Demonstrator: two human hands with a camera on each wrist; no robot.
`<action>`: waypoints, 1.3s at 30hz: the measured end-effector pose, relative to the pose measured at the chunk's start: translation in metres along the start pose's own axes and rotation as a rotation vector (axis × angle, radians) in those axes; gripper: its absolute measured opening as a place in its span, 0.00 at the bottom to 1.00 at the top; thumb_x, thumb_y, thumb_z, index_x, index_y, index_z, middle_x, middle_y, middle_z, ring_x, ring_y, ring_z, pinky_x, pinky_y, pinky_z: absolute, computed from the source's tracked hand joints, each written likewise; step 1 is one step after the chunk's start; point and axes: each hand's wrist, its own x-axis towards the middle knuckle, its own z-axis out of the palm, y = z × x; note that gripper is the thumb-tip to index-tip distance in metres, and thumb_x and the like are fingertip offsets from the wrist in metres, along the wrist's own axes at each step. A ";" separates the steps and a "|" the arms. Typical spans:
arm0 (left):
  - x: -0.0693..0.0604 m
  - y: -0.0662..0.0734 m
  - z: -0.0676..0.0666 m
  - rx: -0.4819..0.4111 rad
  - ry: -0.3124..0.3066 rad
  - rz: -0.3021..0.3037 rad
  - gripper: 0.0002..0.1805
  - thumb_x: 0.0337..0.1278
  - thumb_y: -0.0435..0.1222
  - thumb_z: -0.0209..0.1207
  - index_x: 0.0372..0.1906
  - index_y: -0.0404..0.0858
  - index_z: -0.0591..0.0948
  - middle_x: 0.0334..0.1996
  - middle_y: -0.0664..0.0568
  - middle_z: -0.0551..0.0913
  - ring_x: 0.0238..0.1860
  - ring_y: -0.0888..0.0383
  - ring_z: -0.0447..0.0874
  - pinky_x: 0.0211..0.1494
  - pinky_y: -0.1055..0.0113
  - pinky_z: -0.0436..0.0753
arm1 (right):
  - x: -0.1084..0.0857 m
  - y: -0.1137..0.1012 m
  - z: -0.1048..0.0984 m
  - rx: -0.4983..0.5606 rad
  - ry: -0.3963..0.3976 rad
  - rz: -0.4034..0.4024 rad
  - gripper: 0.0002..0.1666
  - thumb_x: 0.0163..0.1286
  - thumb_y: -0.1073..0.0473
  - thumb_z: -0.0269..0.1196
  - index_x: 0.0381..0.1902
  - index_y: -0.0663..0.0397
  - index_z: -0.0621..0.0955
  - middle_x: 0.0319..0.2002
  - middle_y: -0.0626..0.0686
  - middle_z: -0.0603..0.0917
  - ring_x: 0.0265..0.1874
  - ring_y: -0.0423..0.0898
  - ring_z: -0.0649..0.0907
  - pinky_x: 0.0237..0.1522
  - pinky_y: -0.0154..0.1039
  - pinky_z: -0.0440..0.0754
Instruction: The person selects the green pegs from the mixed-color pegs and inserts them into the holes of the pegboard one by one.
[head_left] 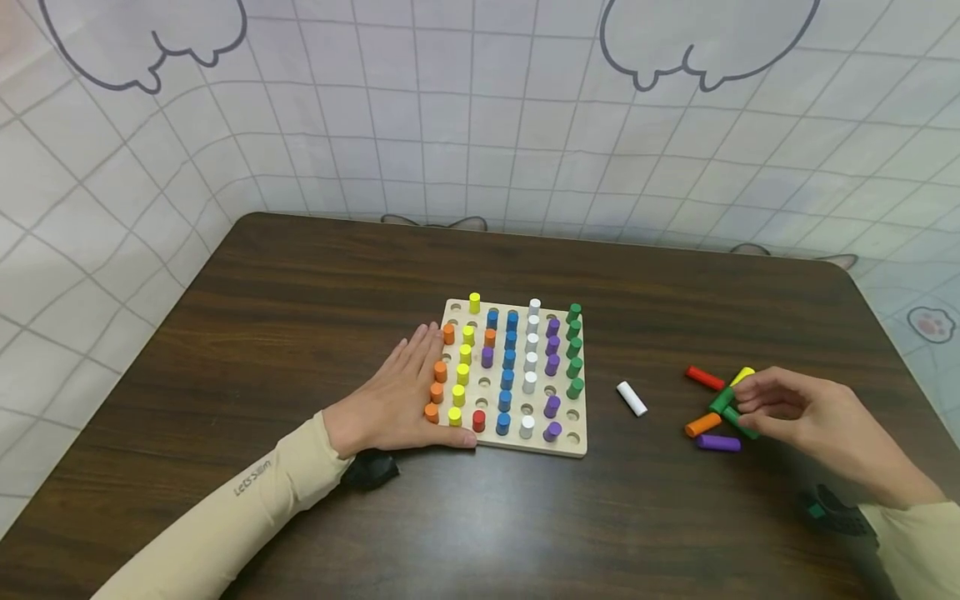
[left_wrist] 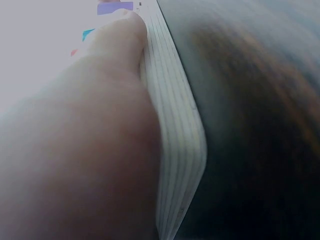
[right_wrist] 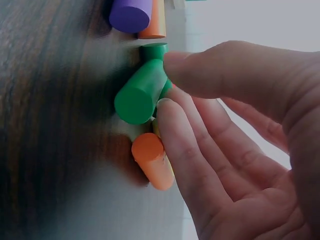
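Observation:
A wooden pegboard point(head_left: 551, 444) with rows of round holes carries coloured pegs in columns: orange, yellow, blue, white, purple and green, plus a red peg point(head_left: 478, 420) near the front. My left hand point(head_left: 401, 400) rests along the board's left side, its thumb lying along the front edge. To the right, my right hand point(head_left: 806, 412) is at a small pile of loose pegs. Its thumb and index finger stand apart around a green peg point(right_wrist: 140, 95), touching or nearly touching it. An orange peg point(right_wrist: 152, 160) lies by the index finger in the right wrist view.
The loose pile also includes a red peg point(head_left: 705, 377), a yellow peg point(head_left: 742, 376), another green peg point(head_left: 722, 400) and a purple peg point(head_left: 718, 443). A white peg point(head_left: 632, 398) lies between board and pile. Patterned cloth point(head_left: 480, 125) hangs behind the dark wooden table point(head_left: 337, 275).

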 end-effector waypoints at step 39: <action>0.000 0.000 0.000 -0.011 0.004 0.001 0.76 0.44 0.77 0.61 0.84 0.38 0.36 0.87 0.47 0.32 0.88 0.46 0.32 0.89 0.43 0.43 | 0.003 -0.005 0.013 -0.112 0.068 -0.158 0.20 0.56 0.66 0.79 0.44 0.43 0.86 0.37 0.44 0.90 0.33 0.25 0.85 0.36 0.17 0.81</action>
